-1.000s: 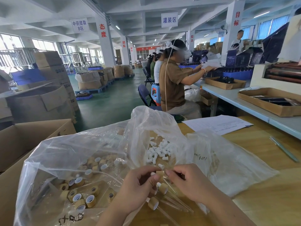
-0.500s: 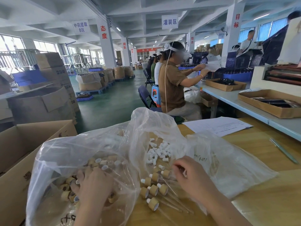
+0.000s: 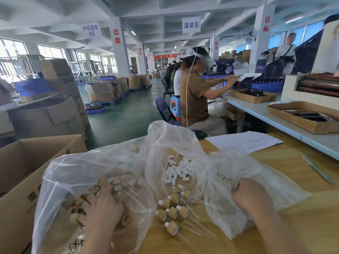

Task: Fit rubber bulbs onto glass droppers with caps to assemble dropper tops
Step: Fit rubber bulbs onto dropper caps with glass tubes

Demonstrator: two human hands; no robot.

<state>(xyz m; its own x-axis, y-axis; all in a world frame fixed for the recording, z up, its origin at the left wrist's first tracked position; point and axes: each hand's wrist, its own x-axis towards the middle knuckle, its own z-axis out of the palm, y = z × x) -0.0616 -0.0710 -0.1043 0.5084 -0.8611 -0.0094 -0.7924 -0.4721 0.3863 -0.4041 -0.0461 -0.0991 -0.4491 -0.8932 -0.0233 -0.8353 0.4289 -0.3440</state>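
Note:
My left hand (image 3: 102, 204) is inside the left clear plastic bag (image 3: 73, 171), its fingers spread over a heap of wooden caps (image 3: 78, 202). My right hand (image 3: 245, 195) reaches into the right clear plastic bag (image 3: 271, 182), and the crumpled film hides its fingers. Between the bags, a pile of white rubber bulbs (image 3: 178, 169) lies on the wooden table (image 3: 302, 217). In front of the pile, several assembled dropper tops (image 3: 172, 211) lie with their glass tubes pointing toward me.
An open cardboard box (image 3: 18, 162) stands at the left, beside the table. A sheet of paper (image 3: 244, 142) and a pen (image 3: 317, 169) lie at the far right of the table. Other workers (image 3: 194, 99) sit at a bench ahead.
Both hands left the middle, where they held a dropper top together. The left hand went into the cap bag, and the right hand moved right into the other bag.

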